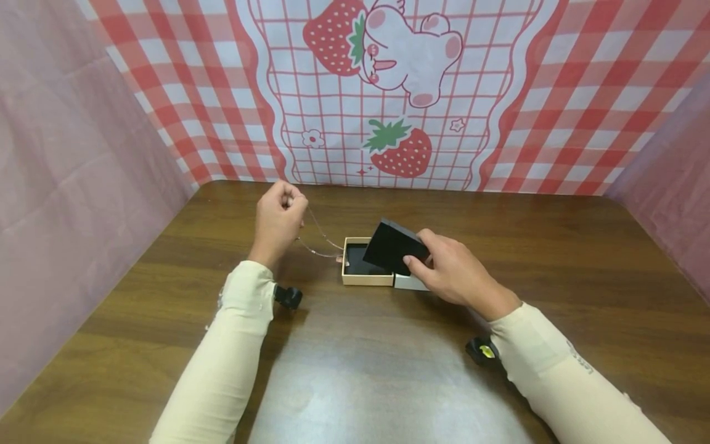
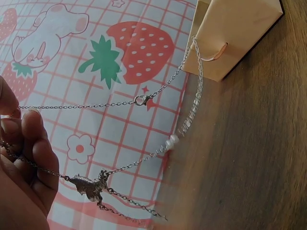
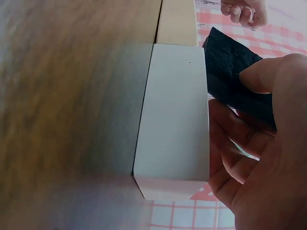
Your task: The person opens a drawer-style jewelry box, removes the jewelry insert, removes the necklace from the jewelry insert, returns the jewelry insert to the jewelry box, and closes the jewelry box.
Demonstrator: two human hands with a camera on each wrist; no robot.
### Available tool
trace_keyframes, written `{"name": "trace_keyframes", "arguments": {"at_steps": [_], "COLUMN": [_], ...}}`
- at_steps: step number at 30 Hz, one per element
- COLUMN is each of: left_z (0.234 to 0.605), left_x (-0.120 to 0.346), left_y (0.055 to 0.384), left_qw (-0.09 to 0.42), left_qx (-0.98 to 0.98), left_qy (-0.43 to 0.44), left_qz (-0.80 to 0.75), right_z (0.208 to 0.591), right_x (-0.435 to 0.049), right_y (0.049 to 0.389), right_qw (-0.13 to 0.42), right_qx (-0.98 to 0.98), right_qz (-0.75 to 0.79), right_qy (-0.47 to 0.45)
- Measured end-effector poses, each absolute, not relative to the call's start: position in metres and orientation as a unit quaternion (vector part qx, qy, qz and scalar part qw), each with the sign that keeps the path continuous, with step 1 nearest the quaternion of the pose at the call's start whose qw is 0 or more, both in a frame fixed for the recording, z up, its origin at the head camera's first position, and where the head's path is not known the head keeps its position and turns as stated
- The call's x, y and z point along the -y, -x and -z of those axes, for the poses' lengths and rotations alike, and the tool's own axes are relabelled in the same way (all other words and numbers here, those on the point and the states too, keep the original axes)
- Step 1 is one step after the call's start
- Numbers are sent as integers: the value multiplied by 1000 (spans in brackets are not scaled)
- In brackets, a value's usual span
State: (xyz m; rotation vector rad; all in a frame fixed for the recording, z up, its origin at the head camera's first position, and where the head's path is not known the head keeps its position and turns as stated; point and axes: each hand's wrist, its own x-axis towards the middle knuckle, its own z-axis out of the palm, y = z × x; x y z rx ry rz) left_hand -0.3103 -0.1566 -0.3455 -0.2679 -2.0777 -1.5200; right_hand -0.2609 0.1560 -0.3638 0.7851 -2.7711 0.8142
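Observation:
My left hand [image 1: 279, 223] is raised left of the drawer-style box, pinching a fine silver necklace [image 2: 140, 100] between curled fingers. Below the fingers dangles a dark winged pendant [image 2: 87, 187]. The chain runs down to the end of the cream box tray [image 1: 367, 280], by its small ribbon pull [image 2: 218, 53]. My right hand [image 1: 457, 269] grips a black foam pad [image 1: 395, 248] by one edge, thumb on its face. The pad is tilted above the tray, hiding part of its dark inside. A white box cover [image 3: 175, 112] adjoins the tray's right end, partly under the right hand.
The brown wooden table [image 1: 355, 370] carries the box near its middle. A red checked cloth with strawberries [image 1: 402, 153] hangs behind the back edge. Pink curtains [image 1: 72, 185] flank both sides. Black wrist cameras [image 1: 288, 298] are strapped beneath both sleeves.

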Motion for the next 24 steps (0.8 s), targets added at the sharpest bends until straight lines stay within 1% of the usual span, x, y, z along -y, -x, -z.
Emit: {"name": "trace_keyframes", "arguments": {"at_steps": [11, 24], "left_z": [346, 348], "left_x": [161, 161], "left_y": [312, 313], "left_qw": [269, 262], "left_qx": [770, 767], "left_qy": [82, 85], "left_qz": [573, 580], "right_z": [365, 363], "right_x": [-156, -156], "right_y": [260, 260], "right_qw": [75, 76], "right_qx": [924, 927], "right_qz": [-270, -263], "right_qy": [-259, -257]}}
